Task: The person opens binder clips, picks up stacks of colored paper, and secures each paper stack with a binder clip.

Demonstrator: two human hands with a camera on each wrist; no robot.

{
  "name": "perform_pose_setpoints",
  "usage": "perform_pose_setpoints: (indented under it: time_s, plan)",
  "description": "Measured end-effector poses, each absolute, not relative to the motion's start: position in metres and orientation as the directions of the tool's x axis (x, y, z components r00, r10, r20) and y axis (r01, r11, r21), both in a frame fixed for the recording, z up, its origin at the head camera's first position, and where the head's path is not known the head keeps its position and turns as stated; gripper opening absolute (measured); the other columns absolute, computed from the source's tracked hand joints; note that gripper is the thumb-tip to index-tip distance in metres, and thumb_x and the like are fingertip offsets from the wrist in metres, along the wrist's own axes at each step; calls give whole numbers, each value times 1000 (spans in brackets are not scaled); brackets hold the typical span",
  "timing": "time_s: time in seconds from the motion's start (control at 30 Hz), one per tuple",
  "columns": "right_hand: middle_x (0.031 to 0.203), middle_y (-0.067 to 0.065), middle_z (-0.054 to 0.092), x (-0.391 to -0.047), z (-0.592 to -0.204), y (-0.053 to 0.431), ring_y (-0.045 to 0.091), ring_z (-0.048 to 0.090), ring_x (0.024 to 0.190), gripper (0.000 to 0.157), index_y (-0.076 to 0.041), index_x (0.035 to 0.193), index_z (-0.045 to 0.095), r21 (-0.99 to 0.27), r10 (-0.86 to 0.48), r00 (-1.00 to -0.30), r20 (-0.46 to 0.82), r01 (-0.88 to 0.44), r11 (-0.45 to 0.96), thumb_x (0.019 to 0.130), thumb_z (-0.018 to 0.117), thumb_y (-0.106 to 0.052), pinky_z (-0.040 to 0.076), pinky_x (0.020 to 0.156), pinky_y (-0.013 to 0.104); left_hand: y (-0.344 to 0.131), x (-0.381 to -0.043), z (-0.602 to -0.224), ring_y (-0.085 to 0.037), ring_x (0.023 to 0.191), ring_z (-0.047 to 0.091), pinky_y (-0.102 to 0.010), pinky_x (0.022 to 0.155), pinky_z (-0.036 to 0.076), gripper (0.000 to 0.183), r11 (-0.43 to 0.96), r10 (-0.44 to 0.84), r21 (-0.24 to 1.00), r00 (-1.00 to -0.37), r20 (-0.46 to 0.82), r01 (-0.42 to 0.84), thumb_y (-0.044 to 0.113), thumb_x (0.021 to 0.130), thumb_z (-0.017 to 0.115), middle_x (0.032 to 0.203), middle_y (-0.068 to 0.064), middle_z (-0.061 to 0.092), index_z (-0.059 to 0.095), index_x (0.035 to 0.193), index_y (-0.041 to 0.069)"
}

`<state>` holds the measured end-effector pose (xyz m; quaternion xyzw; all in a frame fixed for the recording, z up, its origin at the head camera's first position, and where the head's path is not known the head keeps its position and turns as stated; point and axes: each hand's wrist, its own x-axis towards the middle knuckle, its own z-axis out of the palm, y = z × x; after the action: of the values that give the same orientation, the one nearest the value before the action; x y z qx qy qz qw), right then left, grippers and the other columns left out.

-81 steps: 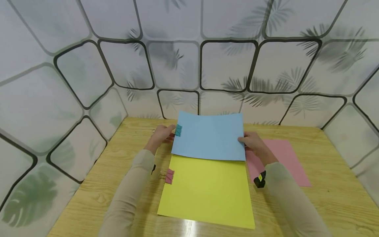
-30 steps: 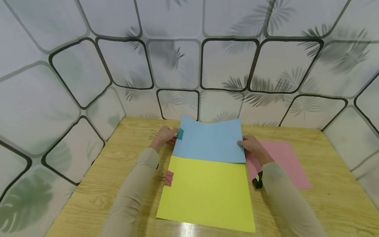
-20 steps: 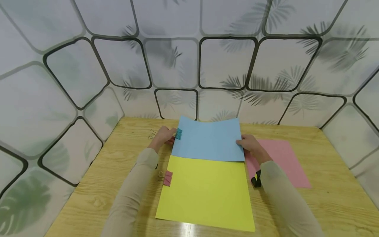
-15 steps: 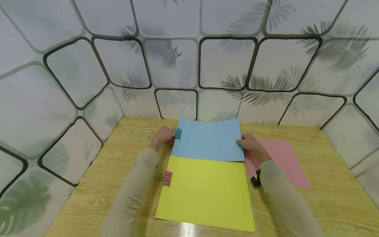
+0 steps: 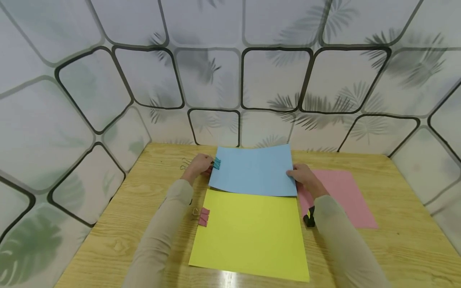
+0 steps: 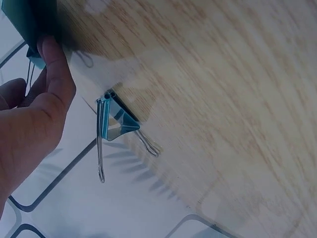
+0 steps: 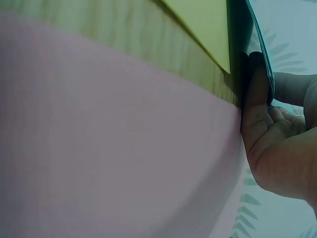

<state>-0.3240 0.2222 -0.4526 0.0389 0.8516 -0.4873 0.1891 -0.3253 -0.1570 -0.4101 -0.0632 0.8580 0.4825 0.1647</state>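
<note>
A sheet of blue paper [image 5: 255, 170] is held above the far part of a yellow sheet [image 5: 252, 236]. A teal binder clip [image 5: 217, 163] grips its left edge. My left hand [image 5: 200, 165] pinches that clip; in the left wrist view, thumb and fingers [image 6: 58, 74] close around its wire handles. On the right edge my right hand [image 5: 303, 174] holds the blue sheet between thumb and fingers, as the right wrist view also shows. A pink binder clip [image 5: 203, 217] sits on the yellow sheet's left edge.
A pink sheet [image 5: 345, 200] lies on the wooden table [image 5: 403, 208] under and beyond my right forearm. Another teal binder clip [image 6: 119, 119] rests on the table beside my left hand. A patterned wall [image 5: 273, 80] stands behind the table.
The blue sheet has come down slightly at its far edge, and its curve has flattened. The teal clip has tilted a little in my left hand. My right hand stays on the right edge.
</note>
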Motion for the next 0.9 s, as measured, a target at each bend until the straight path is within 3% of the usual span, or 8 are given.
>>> perform_pose_setpoints:
  time_s: [0.23, 0.57, 0.9]
  plan:
    - [144, 36, 41, -323, -452, 220, 46, 47, 130, 47, 17, 141, 39, -807, -100, -929, -355, 251, 536, 104, 45, -11, 47, 103, 52, -157, -325, -407, -24, 87, 65, -33, 76, 58, 37, 533, 40, 794, -929, -368, -292, 23, 106, 42, 120, -16, 59, 59, 129, 0]
    - [145, 37, 40, -324, -452, 219, 47, 46, 131, 49, 17, 144, 35, -817, -96, -930, -354, 257, 516, 104, 45, -10, 47, 103, 52, -158, -326, -410, -20, 77, 57, -32, 70, 55, 33, 560, 20, 771, -925, -379, -304, 24, 108, 39, 92, -10, 56, 59, 107, -1]
    - [143, 37, 42, -321, -450, 216, 46, 49, 129, 47, 17, 141, 39, -815, -85, -935, -344, 252, 522, 104, 45, -11, 49, 101, 52, -157, -325, -411, -19, 75, 56, -31, 67, 54, 36, 579, 18, 761, -928, -372, -294, 24, 108, 38, 90, -10, 57, 61, 108, -3]
